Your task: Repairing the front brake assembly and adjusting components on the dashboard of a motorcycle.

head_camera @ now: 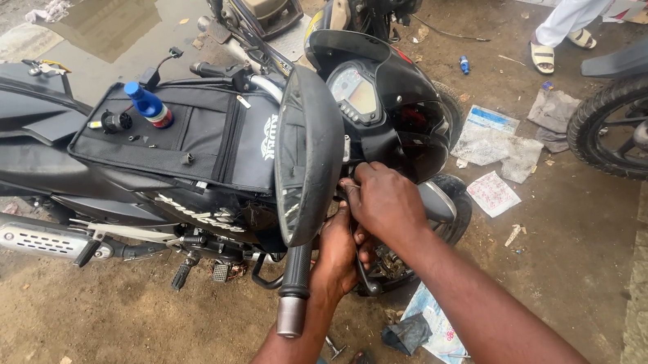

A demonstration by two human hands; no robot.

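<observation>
Two hands, left hand (339,256), right hand (383,203), fingers clenched (tool?) by black motorcycle (197,152) handlebar (296,276)

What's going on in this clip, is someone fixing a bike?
A person works with both hands at the front of a black motorcycle parked on dirt. The right hand and left hand are bunched together just below the handlebar, beside the hand guard; what they hold is hidden. A blue-capped bottle stands on the tank bag. Another person's sandalled foot shows nearby.
</observation>
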